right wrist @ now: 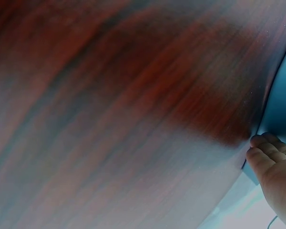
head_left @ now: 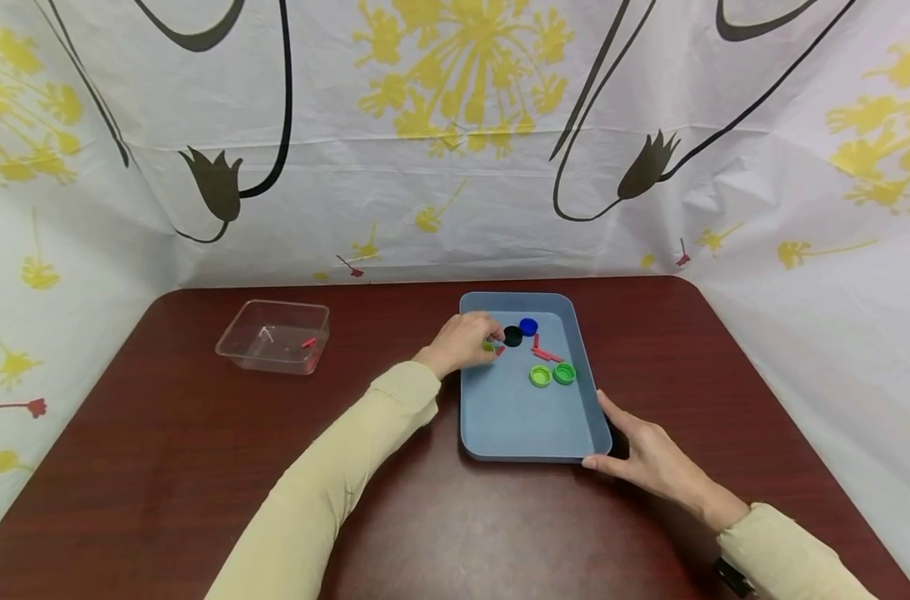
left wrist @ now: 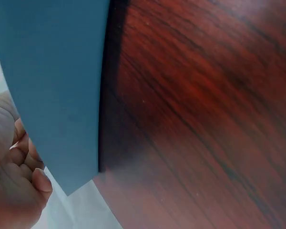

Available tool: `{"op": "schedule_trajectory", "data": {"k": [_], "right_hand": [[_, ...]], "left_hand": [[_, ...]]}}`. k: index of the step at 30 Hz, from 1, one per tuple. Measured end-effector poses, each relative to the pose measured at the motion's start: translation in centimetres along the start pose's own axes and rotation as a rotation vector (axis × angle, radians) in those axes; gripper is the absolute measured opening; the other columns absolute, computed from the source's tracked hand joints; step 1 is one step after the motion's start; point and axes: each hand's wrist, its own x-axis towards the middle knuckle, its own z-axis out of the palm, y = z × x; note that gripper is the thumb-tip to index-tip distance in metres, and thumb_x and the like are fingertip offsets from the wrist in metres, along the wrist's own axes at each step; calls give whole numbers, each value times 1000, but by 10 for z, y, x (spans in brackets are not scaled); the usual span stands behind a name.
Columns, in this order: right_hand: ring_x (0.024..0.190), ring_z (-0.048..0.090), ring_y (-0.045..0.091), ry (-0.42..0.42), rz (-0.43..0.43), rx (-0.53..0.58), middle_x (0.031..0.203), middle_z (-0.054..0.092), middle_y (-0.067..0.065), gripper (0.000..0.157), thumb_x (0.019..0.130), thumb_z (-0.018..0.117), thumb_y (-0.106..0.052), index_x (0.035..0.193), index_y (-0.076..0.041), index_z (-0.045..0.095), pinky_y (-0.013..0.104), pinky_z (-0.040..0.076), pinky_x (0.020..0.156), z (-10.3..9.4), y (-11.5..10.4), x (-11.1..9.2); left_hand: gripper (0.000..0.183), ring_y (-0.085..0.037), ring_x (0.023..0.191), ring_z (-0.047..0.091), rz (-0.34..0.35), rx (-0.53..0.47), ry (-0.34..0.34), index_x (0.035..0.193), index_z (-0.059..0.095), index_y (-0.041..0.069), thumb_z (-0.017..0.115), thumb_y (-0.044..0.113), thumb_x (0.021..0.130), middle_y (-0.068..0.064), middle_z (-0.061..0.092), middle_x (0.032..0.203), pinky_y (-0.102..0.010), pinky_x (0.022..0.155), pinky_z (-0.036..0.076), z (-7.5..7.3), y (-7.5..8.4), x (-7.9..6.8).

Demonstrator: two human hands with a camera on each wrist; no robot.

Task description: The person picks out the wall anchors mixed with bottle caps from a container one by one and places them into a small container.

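Note:
A blue-grey rectangular tray (head_left: pixel 500 425) lies on the table. My left hand (head_left: pixel 466 342) reaches over its left wall with fingers bent, the fingertips at a small red stick (head_left: pixel 501 350) and a green cap (head_left: pixel 488 345). Whether they pinch either is hidden. Near those fingertips are a black cap (head_left: pixel 512 336) and a blue cap (head_left: pixel 528 327). More red sticks (head_left: pixel 547 355) lie to the right, above a lime cap (head_left: pixel 541 376) and a green cap (head_left: pixel 564 373). Spread at the tray's near right corner, my right hand (head_left: pixel 653 458) touches its outside with thumb and fingers.
A clear plastic box (head_left: pixel 263 362) stands to the left on the dark wooden table (head_left: pixel 162 433), with a few red sticks (head_left: pixel 309 342) inside. White patterned cloth (head_left: pixel 425 242) hangs behind the table and along both sides.

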Motion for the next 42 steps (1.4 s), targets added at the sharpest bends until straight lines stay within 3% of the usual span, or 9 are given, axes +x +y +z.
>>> {"op": "schedule_trajectory", "data": {"k": [21, 34, 42], "right_hand": [[121, 51, 35, 5, -8, -5, 141, 41, 26, 95, 76, 75, -42, 144, 6, 28, 46, 50, 84, 1, -1, 1], [121, 50, 36, 6, 4, -12, 140, 42, 26, 96, 76, 76, -42, 144, 6, 28, 47, 49, 85, 0, -3, 0], [121, 50, 36, 6, 3, -10, 139, 43, 27, 95, 76, 76, -41, 143, 7, 29, 48, 48, 85, 0, -2, 0]], "left_hand": [[29, -16, 101, 59, 4, 203, -37, 113, 67, 18, 70, 27, 85, 2, 63, 109, -30, 85, 47, 5, 3, 6], [23, -15, 95, 60, 22, 249, 8, 108, 70, 20, 68, 28, 86, 2, 64, 103, -31, 81, 46, 11, 2, 9], [23, -14, 97, 59, 1, 262, -14, 110, 69, 21, 65, 28, 88, 3, 64, 105, -31, 82, 45, 12, 3, 9]]}}
